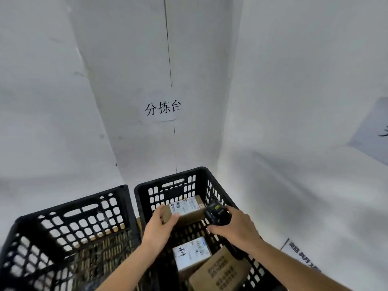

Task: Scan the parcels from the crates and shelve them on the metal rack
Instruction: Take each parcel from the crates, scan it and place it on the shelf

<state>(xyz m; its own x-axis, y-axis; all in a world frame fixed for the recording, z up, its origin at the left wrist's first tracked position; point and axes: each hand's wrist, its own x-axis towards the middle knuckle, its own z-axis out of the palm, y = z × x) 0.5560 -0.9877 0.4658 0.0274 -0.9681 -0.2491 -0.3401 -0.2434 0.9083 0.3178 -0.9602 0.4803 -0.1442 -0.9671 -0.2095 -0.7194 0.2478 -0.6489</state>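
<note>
We are leaning over two black plastic crates set side by side in a white corner. Our left hand (162,224) grips one end of a small brown parcel (184,208) and tips its white label up, so we think this is to let the scanner read it. Our right hand (233,226) is wrapped around a small black scanner (216,213), which sits just beside the parcel at about 3 o'clock from it. The scanner's front points toward the label. Our two hands are close together but not touching.

The parcel is a cardboard box with flat sides and sharp corners. It looks stiff and light. Its label is smooth white paper with dark writing.

The right crate (212,181) has hard walls full of square holes, like a grid. Down inside it, at 6 o'clock from the held parcel, lies a second parcel (192,256) with a white label facing up. A third brown parcel (220,269) leans beside it at about 4 o'clock, with dark print on its cardboard.

The left crate (69,223) sits at 9 o'clock from our hands. We cannot tell what is on its floor because it is dark and blurry.

A paper sign (162,107) with big black writing is stuck on the wall at 12 o'clock. The metal rack is not in view, so we think shelving comes later.
</note>
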